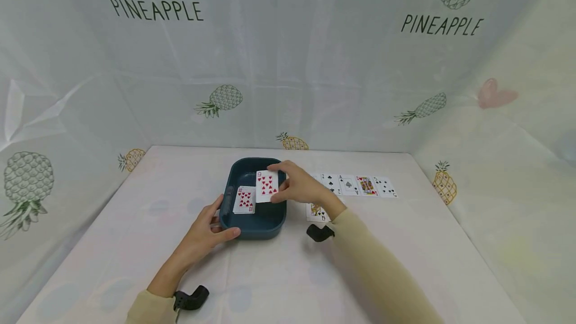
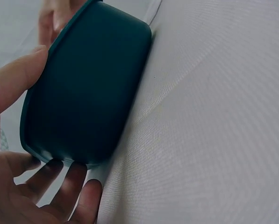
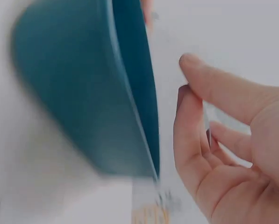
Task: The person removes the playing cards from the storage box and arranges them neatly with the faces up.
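Note:
A dark blue plastic basin (image 1: 258, 230) with rounded corners stands on the table. My left hand (image 1: 203, 236) grips its near left corner, thumb at the near side and fingers along the left wall; the left wrist view shows the fingertips against the basin (image 2: 88, 88). Above the basin, my right hand (image 1: 300, 187) pinches a nine of hearts playing card (image 1: 264, 187) between thumb and fingers. On the basin's floor lies a ten of hearts (image 1: 243, 203), face up; whether other cards lie under it I cannot tell. The right wrist view has the right hand (image 3: 223, 135) beside the basin's rim.
Right of the basin, several face-up cards form a row, including an ace of spades (image 1: 348, 185), a king (image 1: 367, 186) and a five (image 1: 385, 187). A queen (image 1: 317, 212) lies nearer, partly behind the right wrist. A pineapple-print curtain (image 1: 288, 64) surrounds the table (image 1: 351, 284).

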